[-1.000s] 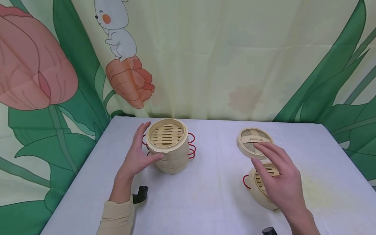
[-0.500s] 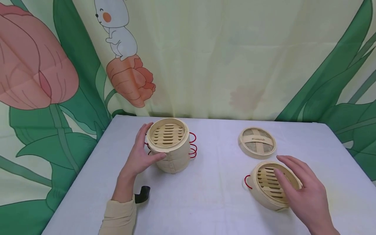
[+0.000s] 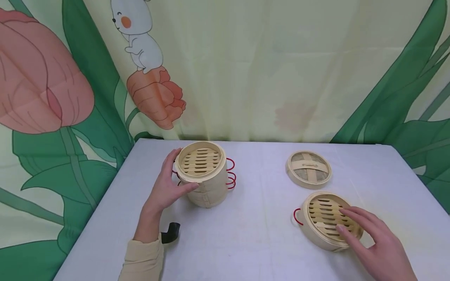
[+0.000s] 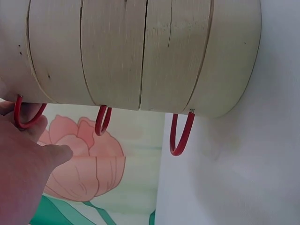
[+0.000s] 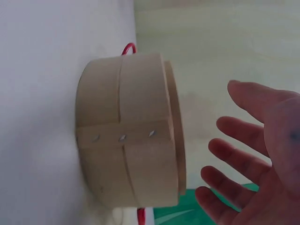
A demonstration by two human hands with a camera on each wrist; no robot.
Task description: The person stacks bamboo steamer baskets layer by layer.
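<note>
A single bamboo steamer tier (image 3: 327,220) is set on the near right part of the table (image 3: 256,234), its slatted floor open to view and a red wire handle (image 3: 296,217) showing at its left side. Over its near right rim the right hand (image 3: 376,244) is held with fingers straight and spread; in the right wrist view a gap is seen between the palm and the tier's top, so nothing is gripped by it. The step in hand is judged to be the reach for this loose tier. Just behind it the woven lid (image 3: 308,169) lies flat on the table, apart from the tier. Well to the left, a stack of steamer tiers (image 3: 204,173) is steadied by the left hand (image 3: 165,189), whose thumb and fingers are curled round the stack's wall beside the red handles. A dark object (image 3: 170,228) is seen at the left cuff. For the next move, a closing of the right grip across the tier's rim would be called for, with the tier kept level if it is lifted.
</note>
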